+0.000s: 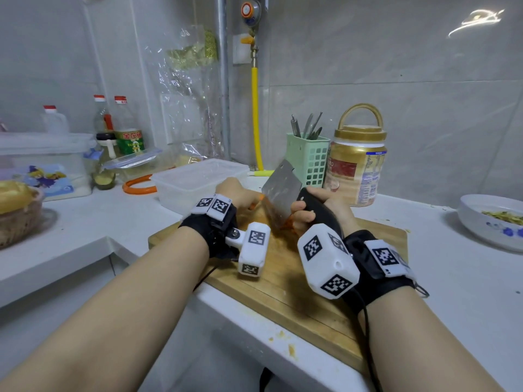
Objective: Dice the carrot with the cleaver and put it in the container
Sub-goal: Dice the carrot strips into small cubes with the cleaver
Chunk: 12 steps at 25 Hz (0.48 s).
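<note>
**Carrot dicing in progress: items on the white surface, left to right**

1. Basket, at 9 o'clock. Woven, round, holding something yellow. Parked well apart from the cutting, likely just stored.

2. Bottles, at 10 o'clock against the tiled wall. Clear plastic, red caps, one with a green label.

3. Container, at 11 o'clock, just beyond the board's far left corner. Translucent plastic, rectangular, lid off. Probably kept close so the dice can be swept straight in; no carrot shows inside.

4. Left hand, near centre. Rests on the carrot to steady it for the blade; the fingers are hidden behind the wrist band, so how far they curl cannot be told. Only a small orange part of the carrot shows, lying on the board between hand and blade.

5. Cutting board, at 6 o'clock. Wood, flat, rectangular, grain visible, orange scraps at its near edge.

6. Cleaver, centre. Broad steel blade, dull sheen, black handle, tilted with its edge down at the carrot.

7. Right hand. Fingers wrapped firmly round the cleaver handle, a grip suited to chopping.

8. Cutlery holder, at 1 o'clock. Mint plastic, gridded.

9. Jar. Gold lid, hoop handle.

10. Bowl, at 3 o'clock. White ceramic, blue pattern, greenish scraps inside.
</note>
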Motion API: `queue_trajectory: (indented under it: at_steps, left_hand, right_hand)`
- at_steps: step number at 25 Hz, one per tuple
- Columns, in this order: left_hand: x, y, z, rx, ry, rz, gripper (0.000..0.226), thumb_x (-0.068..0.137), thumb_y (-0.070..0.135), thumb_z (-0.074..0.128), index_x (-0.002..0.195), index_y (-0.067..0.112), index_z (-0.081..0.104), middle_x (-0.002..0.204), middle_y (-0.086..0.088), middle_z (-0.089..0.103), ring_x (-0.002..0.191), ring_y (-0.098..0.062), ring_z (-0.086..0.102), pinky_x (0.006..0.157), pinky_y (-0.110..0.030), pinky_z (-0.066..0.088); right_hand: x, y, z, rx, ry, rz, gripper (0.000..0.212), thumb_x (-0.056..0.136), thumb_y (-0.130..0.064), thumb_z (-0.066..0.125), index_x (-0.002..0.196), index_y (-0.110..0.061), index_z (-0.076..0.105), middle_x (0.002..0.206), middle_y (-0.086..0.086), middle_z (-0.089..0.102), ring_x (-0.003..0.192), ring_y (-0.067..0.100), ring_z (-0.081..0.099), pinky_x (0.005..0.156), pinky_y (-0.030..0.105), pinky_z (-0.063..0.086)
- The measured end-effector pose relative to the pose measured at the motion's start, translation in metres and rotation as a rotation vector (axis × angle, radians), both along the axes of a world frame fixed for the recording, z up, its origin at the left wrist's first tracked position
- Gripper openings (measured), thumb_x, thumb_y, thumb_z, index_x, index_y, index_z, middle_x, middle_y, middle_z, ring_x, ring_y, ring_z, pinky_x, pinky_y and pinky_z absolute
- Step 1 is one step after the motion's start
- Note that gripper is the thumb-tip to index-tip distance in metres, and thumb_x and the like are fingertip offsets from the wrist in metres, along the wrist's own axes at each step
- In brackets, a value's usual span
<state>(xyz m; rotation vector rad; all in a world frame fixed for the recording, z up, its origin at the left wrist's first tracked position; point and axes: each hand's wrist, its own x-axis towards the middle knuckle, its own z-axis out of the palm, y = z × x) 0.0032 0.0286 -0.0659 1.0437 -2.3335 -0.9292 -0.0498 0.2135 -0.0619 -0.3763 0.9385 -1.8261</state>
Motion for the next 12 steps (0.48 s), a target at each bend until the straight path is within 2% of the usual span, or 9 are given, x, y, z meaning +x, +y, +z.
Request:
queue_trajectory:
  at_steps: [5,9,12]
  left_hand:
    - [0.009,-0.012,-0.013,0.13,0.053,0.022,0.018,0.063,0.022,0.067,0.072,0.006,0.066,0.073,-0.012,0.066,0.064,-0.026,0.059,0.057,-0.025,0.044]
    - [0.007,-0.01,-0.013,0.195,0.127,-0.025,0.018,0.069,0.024,0.068,0.057,0.011,0.063,0.06,-0.007,0.064,0.061,-0.025,0.057,0.06,-0.028,0.043]
    - [0.007,-0.008,-0.017,0.277,0.198,-0.116,0.025,0.076,0.022,0.069,0.056,0.01,0.061,0.073,-0.017,0.07,0.059,-0.024,0.055,0.06,-0.029,0.042]
  right_hand:
    - [0.001,0.002,0.0,0.145,0.058,0.058,0.034,0.101,-0.034,0.033,0.078,-0.01,0.041,0.04,0.003,0.043,0.027,0.013,0.036,0.031,0.013,0.03]
    - [-0.002,0.003,0.0,0.175,0.066,0.032,0.033,0.1,-0.032,0.035,0.078,-0.009,0.042,0.043,0.003,0.043,0.027,0.013,0.036,0.032,0.013,0.03]
    - [-0.007,0.003,-0.002,0.174,0.053,-0.026,0.029,0.099,-0.032,0.037,0.085,-0.007,0.043,0.049,0.003,0.045,0.028,0.013,0.037,0.034,0.013,0.031]
